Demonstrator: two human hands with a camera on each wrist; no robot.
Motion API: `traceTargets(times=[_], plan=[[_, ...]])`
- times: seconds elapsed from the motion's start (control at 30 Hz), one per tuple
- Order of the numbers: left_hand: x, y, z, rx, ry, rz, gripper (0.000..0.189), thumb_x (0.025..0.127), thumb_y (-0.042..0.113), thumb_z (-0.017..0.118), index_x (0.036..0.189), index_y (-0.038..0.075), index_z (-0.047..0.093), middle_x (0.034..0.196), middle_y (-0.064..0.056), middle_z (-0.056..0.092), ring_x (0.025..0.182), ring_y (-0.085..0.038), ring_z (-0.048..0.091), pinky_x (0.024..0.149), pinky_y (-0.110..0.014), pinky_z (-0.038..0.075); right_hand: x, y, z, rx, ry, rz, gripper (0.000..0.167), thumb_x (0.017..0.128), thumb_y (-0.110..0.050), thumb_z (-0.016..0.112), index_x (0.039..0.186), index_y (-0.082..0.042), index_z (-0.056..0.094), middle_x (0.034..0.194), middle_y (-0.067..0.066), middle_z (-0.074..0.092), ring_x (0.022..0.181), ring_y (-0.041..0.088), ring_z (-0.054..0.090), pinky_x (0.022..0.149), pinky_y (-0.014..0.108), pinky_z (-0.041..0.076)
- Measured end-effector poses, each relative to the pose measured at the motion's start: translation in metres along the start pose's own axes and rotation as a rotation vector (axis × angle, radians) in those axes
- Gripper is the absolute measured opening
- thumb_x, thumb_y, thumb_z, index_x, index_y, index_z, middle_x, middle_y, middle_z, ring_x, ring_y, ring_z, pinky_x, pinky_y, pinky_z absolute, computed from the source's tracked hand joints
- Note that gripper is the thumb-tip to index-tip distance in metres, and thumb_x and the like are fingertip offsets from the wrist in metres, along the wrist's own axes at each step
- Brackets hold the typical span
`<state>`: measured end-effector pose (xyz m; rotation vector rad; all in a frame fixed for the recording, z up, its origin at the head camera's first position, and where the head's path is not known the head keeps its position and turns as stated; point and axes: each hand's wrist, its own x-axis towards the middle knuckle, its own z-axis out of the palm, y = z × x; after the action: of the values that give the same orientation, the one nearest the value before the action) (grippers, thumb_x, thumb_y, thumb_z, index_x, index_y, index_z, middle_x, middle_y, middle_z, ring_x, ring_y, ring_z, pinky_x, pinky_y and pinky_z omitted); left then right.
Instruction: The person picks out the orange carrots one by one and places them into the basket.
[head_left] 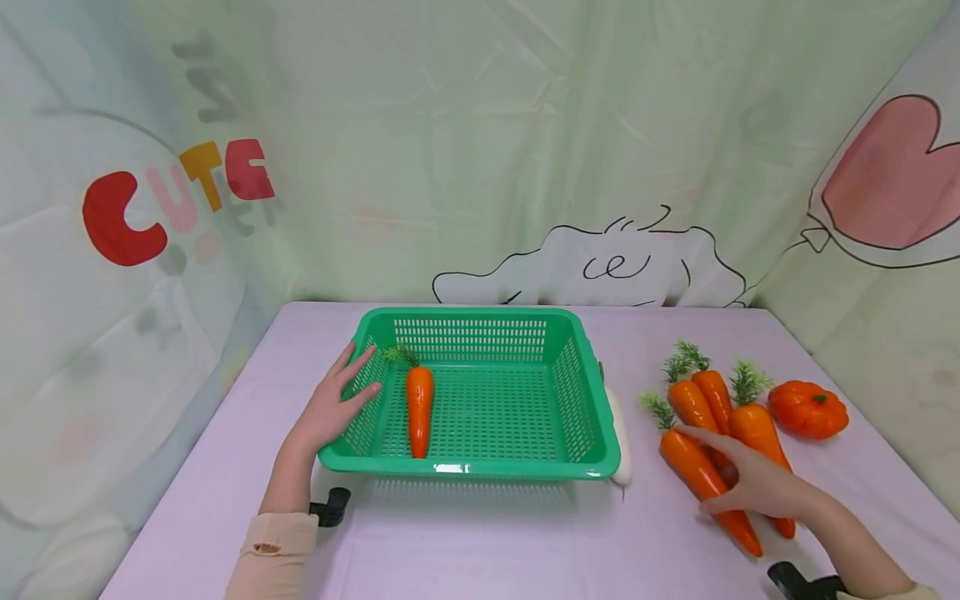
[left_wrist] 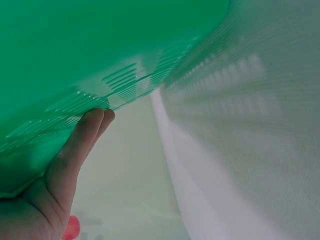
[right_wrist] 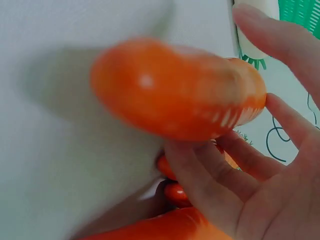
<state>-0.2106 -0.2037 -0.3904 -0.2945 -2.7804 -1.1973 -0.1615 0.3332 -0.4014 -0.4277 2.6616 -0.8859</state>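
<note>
A green plastic basket (head_left: 480,468) stands on the table with one orange carrot (head_left: 420,412) inside it, leafy end toward the back. My left hand (head_left: 333,408) rests at the basket's left side with spread fingers. In the left wrist view, straight fingers (left_wrist: 82,132) lie against the slotted outer wall. On the right, my right hand (head_left: 757,479) straddles the nearest of several carrots (head_left: 693,467). In the right wrist view, its fingers touch one side of that carrot (right_wrist: 165,95), while the thumb (right_wrist: 280,37) stands away from it.
More carrots (head_left: 756,429) with green tops lie close together beside the right hand. An orange pumpkin (head_left: 808,410) sits to their right. A white radish (head_left: 621,442) lies along the basket's right side. Printed curtains (head_left: 480,150) hang behind the table.
</note>
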Motion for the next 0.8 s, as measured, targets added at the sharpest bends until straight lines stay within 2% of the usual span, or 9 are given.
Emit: traceTargets(times=[0.13,0.27,0.53,0.8], plan=[[0.0001,-0.0003,0.0001,-0.004,-0.002,0.0,0.059,0.092,0.034,0.053,0.144,0.019,0.03,0.153,-0.011,0.008,0.135,-0.04,0.013,0.097,-0.066,0.021,0.001,0.0007,0.0005,0.002,-0.013,0.006,0.096,0.063,-0.027,0.083,0.14,-0.004,0.029,0.127,0.03,0.039,0.092,0.029,0.049,0.071,0.04,0.051],[-0.0004,-0.0003,0.0,-0.008,0.0,-0.002,0.061,0.091,0.04,0.052,0.144,0.02,0.03,0.153,-0.01,0.008,0.135,-0.039,0.012,0.097,-0.066,0.021,0.0021,0.0003,0.0011,0.006,-0.016,0.013,0.099,0.063,-0.025,0.083,0.14,-0.003,0.026,0.121,0.028,0.043,0.075,0.02,0.048,0.061,0.024,0.048],[-0.0002,-0.0015,-0.0001,-0.003,0.006,0.004,0.06,0.092,0.04,0.052,0.144,0.02,0.031,0.153,-0.01,0.009,0.135,-0.04,0.013,0.097,-0.066,0.021,0.0052,-0.003,0.005,-0.036,0.031,0.043,0.099,0.062,-0.026,0.084,0.14,-0.005,0.027,0.116,0.024,0.048,0.074,0.02,0.045,0.058,0.023,0.044],[-0.0001,-0.0008,-0.0003,-0.003,0.0,-0.003,0.058,0.092,0.034,0.053,0.144,0.02,0.03,0.153,-0.011,0.009,0.135,-0.04,0.013,0.097,-0.066,0.021,0.0078,-0.0006,0.0081,-0.019,0.05,0.033,0.098,0.061,-0.027,0.084,0.138,-0.005,0.027,0.111,0.021,0.049,0.072,0.019,0.045,0.057,0.022,0.043]])
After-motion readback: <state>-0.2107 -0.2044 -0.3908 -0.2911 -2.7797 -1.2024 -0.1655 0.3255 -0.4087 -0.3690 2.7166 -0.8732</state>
